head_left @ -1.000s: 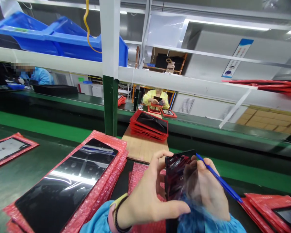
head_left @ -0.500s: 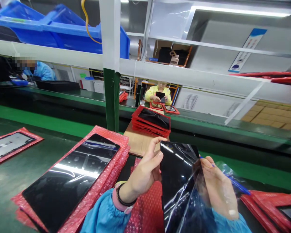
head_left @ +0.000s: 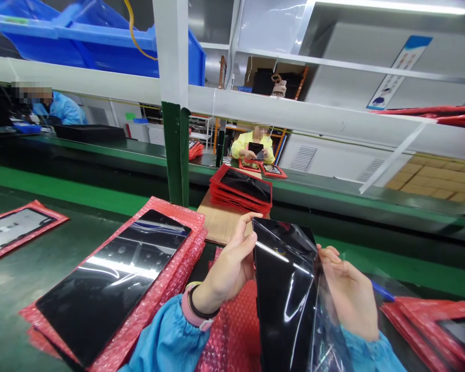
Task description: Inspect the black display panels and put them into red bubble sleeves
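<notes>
Upright in front of me is a black glass screen panel [head_left: 281, 305], its glossy face catching bright streaks of light. My left hand [head_left: 232, 266] grips it by the upper left edge, thumb in front and fingers partly behind. At the upper right edge, my right hand [head_left: 351, 292] is closed on a clear plastic film [head_left: 329, 330], which hangs along that side of the panel. How much of the glass the film covers is hard to tell. Red bubble wrap [head_left: 242, 330] lies beneath. To the left, another black screen panel [head_left: 116, 284] rests on stacked red bubble-wrap sleeves [head_left: 178, 279].
A stack of red-wrapped panels [head_left: 240, 194] stands on a wooden board [head_left: 217, 219] ahead. More red sleeves [head_left: 422, 325] lie at right, a wrapped panel [head_left: 19, 230] at far left. A green post [head_left: 176, 155] rises ahead. Two co-workers sit beyond.
The view has shifted slightly, and the panel sits a little higher and further left. The film at my right hand has changed shape; less of its blue strip shows.
</notes>
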Demonstrator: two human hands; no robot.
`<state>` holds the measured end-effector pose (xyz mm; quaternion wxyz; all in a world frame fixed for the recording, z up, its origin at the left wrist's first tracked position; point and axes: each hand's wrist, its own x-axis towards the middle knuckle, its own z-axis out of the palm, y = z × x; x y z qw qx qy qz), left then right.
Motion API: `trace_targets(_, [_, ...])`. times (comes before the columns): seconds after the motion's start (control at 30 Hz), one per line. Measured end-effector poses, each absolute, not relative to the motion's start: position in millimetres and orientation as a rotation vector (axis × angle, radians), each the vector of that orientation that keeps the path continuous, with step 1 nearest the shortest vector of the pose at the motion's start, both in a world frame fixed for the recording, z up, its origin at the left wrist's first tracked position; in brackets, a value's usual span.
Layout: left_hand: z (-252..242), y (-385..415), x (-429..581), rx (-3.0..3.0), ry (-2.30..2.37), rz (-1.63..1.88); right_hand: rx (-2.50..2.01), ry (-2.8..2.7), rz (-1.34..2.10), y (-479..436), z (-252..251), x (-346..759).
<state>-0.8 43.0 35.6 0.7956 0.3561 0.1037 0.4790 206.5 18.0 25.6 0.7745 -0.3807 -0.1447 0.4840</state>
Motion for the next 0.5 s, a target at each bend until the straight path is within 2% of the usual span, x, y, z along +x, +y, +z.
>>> trace_targets(0.5, [39.5, 39.8, 0.0, 0.848, 0.33, 1.089, -0.878, -0.445, 1.041, 18.3, 15.2, 214.5])
